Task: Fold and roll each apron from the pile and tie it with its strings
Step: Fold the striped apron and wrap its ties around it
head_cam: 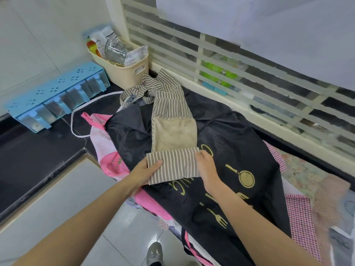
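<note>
Both bare forearms reach in from the bottom edge. Left hand (148,170) and right hand (206,166) pinch the folded near end of the brown-striped cloth apron (173,131) at centre frame, thumbs on top, remaining fingers hidden beneath. It lies on a black printed apron (240,150), whose lettering is partly covered.

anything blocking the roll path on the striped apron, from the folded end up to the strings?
Nothing visible. Left hand and right hand already hold the folded end of the striped apron. It lies flat on the black apron, bare up to its strings beside the beige basket.
</note>
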Demonstrator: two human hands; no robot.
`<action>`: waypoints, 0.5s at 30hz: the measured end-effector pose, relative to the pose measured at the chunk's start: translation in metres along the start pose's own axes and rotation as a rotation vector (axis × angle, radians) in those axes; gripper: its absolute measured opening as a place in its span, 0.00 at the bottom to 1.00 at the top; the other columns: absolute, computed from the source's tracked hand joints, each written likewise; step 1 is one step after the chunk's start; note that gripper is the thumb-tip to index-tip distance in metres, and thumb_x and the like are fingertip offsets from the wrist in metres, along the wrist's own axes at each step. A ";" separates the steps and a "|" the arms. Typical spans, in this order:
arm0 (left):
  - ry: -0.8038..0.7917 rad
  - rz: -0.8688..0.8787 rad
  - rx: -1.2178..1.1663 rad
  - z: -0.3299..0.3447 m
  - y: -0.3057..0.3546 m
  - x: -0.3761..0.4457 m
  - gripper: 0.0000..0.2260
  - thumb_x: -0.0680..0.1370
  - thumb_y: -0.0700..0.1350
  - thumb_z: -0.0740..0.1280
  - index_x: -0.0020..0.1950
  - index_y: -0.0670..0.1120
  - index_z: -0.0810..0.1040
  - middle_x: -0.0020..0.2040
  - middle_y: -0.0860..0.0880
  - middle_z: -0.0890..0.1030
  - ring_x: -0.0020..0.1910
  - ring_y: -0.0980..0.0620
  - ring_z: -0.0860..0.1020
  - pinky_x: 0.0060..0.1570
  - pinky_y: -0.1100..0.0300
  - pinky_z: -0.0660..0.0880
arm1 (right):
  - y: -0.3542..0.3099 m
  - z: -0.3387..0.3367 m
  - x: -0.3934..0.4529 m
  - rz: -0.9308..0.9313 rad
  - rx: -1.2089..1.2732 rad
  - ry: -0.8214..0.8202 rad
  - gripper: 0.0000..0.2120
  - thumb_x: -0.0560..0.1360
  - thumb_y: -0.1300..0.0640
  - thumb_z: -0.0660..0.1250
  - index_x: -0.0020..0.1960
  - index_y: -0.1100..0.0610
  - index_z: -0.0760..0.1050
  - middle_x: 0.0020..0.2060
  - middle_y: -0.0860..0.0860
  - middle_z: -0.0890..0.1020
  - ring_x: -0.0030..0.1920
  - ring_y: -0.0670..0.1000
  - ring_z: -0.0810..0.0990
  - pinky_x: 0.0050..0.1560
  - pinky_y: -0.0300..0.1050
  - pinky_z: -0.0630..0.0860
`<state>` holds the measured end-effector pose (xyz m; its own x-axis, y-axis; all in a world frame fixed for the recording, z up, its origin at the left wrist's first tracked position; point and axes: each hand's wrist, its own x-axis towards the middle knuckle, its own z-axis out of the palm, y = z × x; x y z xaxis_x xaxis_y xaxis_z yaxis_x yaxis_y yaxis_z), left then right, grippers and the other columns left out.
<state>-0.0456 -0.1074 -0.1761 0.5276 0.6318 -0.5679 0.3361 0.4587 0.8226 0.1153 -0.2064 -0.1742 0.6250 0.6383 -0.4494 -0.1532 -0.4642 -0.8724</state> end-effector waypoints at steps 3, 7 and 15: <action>0.012 0.033 0.087 0.001 -0.001 0.001 0.13 0.79 0.47 0.64 0.63 0.47 0.72 0.51 0.52 0.80 0.48 0.56 0.79 0.44 0.65 0.74 | 0.001 0.005 -0.004 -0.023 0.009 -0.034 0.05 0.79 0.54 0.61 0.52 0.55 0.70 0.45 0.50 0.76 0.46 0.48 0.75 0.48 0.42 0.70; 0.053 0.041 0.208 0.006 0.003 0.004 0.08 0.79 0.48 0.63 0.57 0.48 0.74 0.48 0.54 0.79 0.43 0.60 0.76 0.39 0.70 0.71 | 0.002 0.013 -0.006 -0.092 -0.098 0.043 0.11 0.78 0.57 0.62 0.59 0.59 0.69 0.48 0.50 0.75 0.50 0.49 0.74 0.54 0.42 0.69; 0.270 0.158 0.848 0.000 0.017 0.010 0.14 0.78 0.54 0.63 0.50 0.42 0.71 0.46 0.46 0.77 0.46 0.45 0.77 0.41 0.55 0.70 | 0.014 0.005 0.005 0.056 -0.035 0.084 0.10 0.78 0.52 0.63 0.56 0.55 0.68 0.51 0.53 0.76 0.53 0.53 0.76 0.56 0.52 0.74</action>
<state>-0.0341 -0.0933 -0.1681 0.4510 0.8227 -0.3461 0.7942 -0.1930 0.5761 0.1125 -0.2068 -0.1899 0.6787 0.5575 -0.4781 -0.1639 -0.5196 -0.8385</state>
